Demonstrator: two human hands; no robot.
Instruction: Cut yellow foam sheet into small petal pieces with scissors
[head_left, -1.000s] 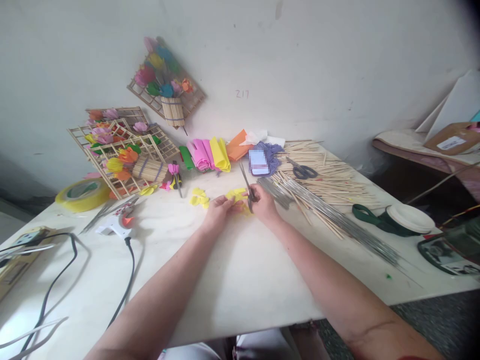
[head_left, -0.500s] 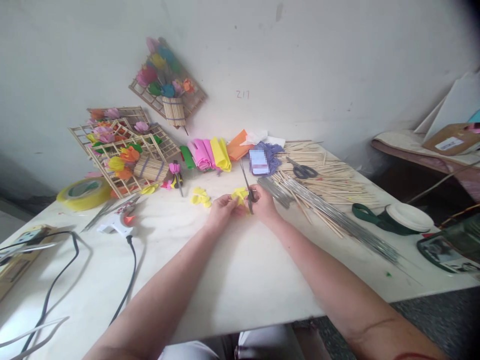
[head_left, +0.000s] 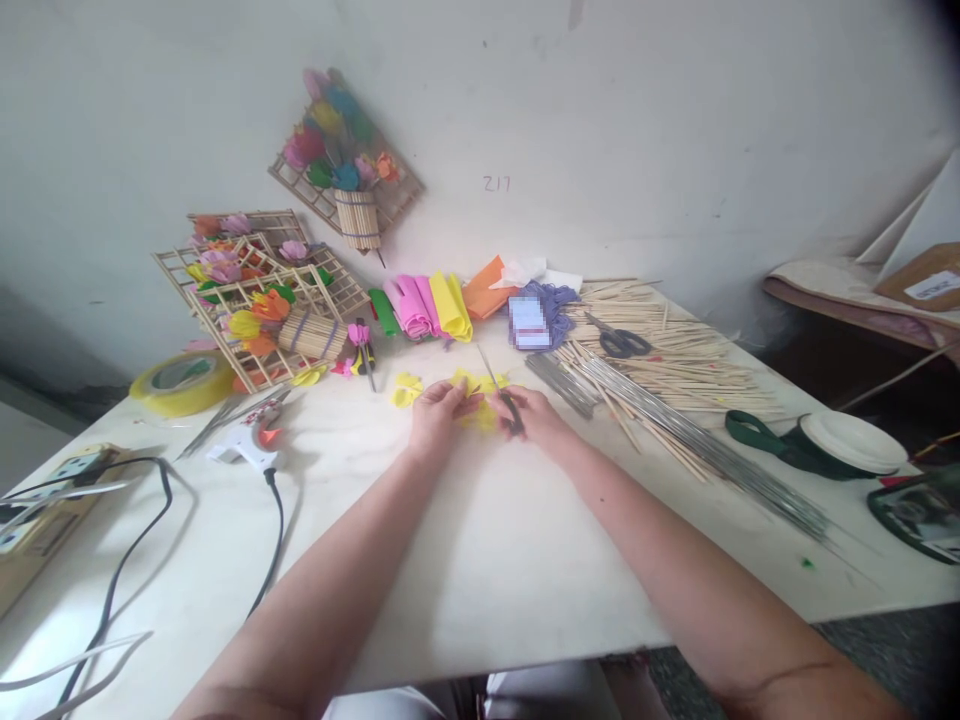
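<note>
Right hand (head_left: 541,412) is curled round the dark handle of some scissors (head_left: 513,410), blades pointed away from the body. Just left of the scissors, the left hand (head_left: 437,408) is bunched at the fingertips by some yellow pieces (head_left: 480,416) – whether one's actually pinched can't be told, too blurry. Those bits are scattered on the counter (head_left: 450,560) right beside the scissors, and a small yellow pile (head_left: 407,390) can be seen further left of them. Beyond the scissors, pink rolls (head_left: 412,305) and a yellow roll (head_left: 451,305) are lined up. To their right, silver wires (head_left: 701,457) and thin wooden sticks (head_left: 682,340) are spread out – a second pair of scissors (head_left: 626,343) is laid on the sticks. Well left of the held scissors, a white glue gun (head_left: 251,440) is parked.
</note>
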